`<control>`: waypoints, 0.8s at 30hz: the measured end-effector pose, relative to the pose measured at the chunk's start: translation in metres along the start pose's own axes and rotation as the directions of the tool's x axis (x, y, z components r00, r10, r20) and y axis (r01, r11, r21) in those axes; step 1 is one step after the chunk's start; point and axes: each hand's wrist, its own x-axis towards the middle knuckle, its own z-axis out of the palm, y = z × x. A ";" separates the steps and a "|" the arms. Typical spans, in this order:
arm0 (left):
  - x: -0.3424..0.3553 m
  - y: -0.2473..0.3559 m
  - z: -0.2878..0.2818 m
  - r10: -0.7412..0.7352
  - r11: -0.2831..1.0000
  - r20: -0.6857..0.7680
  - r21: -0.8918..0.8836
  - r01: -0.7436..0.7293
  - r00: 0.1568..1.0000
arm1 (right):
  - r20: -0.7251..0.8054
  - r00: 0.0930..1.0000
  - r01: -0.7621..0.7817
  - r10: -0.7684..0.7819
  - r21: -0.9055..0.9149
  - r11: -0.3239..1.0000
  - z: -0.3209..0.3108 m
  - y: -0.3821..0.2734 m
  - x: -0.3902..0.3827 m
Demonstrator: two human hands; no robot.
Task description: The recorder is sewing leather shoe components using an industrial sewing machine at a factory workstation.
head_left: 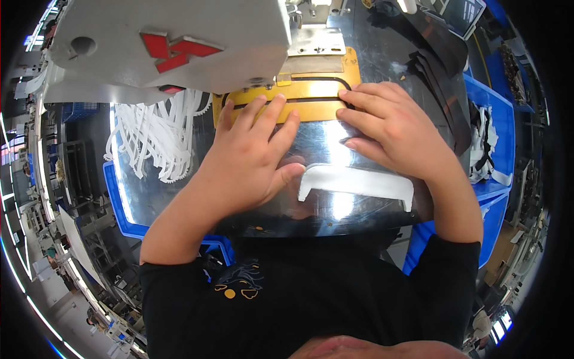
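Note:
A gold-coloured flat template plate (317,91) with dark curved slots lies under the head of a sewing machine (173,48). My left hand (254,140) rests its spread fingertips on the plate's left near part, its thumb out over the metal table. On the plate's right end lie the fingertips of my right hand (388,122), fingers stretched out. Neither hand grips anything. Just nearer to me, a white bracket-shaped fabric piece (359,184) lies flat on the shiny table, close to my left thumb. The machine head hides the plate's far left part.
A heap of white strips (156,137) hangs together on the table's left. Black fabric pieces (433,78) lie along the right side. Blue bins stand beyond both edges, the right bin (505,128) holding white and dark scraps. A screen (460,15) is at the far right.

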 end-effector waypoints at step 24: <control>0.047 0.042 0.011 0.073 0.997 -0.111 -0.011 -0.075 0.991 | -0.013 0.999 -0.044 0.043 -0.109 0.993 -0.015 0.003 -0.005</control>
